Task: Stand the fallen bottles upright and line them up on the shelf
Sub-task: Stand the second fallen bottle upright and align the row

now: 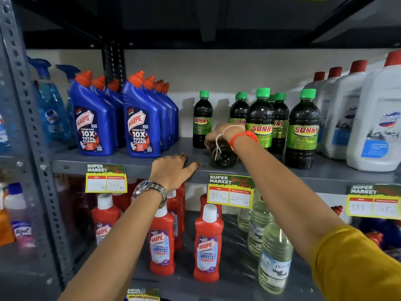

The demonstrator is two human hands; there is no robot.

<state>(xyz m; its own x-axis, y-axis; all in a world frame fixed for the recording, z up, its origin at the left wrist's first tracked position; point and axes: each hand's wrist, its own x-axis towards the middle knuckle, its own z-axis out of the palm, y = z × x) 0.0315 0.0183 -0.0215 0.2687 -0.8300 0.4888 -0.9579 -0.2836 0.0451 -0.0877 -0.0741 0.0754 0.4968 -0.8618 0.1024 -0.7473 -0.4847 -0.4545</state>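
A dark Sunny bottle [223, 156] lies on its side on the grey shelf [130, 162], its base toward me. My right hand [219, 135] is closed over its upper part, which hides the cap. Several Sunny bottles with green caps stand upright around it: one alone at the back left [202, 119], a cluster behind my wrist [260, 118], and one at the front right [302, 129]. My left hand [173, 170] rests palm down on the shelf's front edge, to the left of the fallen bottle, with nothing in it.
Blue Harpic bottles [141, 118] stand in two rows to the left, white Domex jugs [377, 118] to the right. Price tags [231, 191] hang from the shelf lip. The lower shelf holds red Harpic bottles [207, 244] and clear bottles [274, 257]. A metal upright [32, 127] stands at left.
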